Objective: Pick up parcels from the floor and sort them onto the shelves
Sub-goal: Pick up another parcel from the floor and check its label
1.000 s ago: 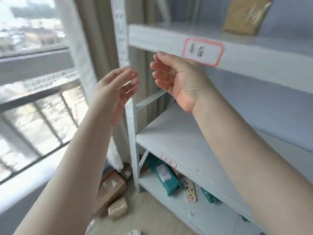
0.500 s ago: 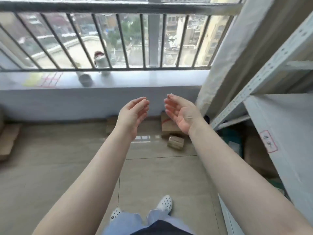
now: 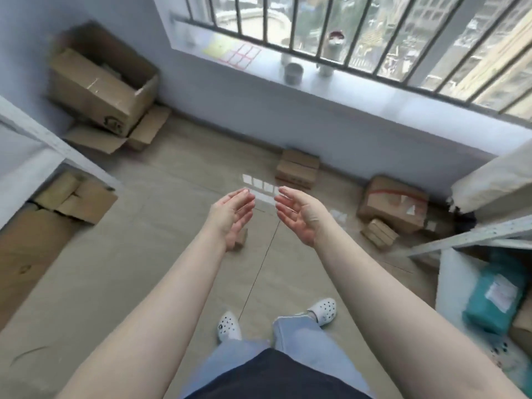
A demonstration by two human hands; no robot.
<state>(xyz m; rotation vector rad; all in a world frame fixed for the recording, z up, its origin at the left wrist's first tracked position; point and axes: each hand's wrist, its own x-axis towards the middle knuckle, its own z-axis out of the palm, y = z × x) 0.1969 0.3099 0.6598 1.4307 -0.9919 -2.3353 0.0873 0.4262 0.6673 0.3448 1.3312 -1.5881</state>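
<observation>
Both the left hand point(image 3: 230, 214) and right hand point(image 3: 299, 214) are spread and empty, a teal parcel point(image 3: 495, 300) is shelved right, while cardboard boxes point(image 3: 393, 203) wait on the far floor point(image 3: 144, 269).

Brown cardboard parcels point(image 3: 393, 203), teal parcel point(image 3: 493, 300), beige floor point(image 3: 144, 269).

Daylight through a barred window point(image 3: 359, 33) falls on pale blue walls point(image 3: 259, 108) and glossy beige floor tiles point(image 3: 161, 214).
</observation>
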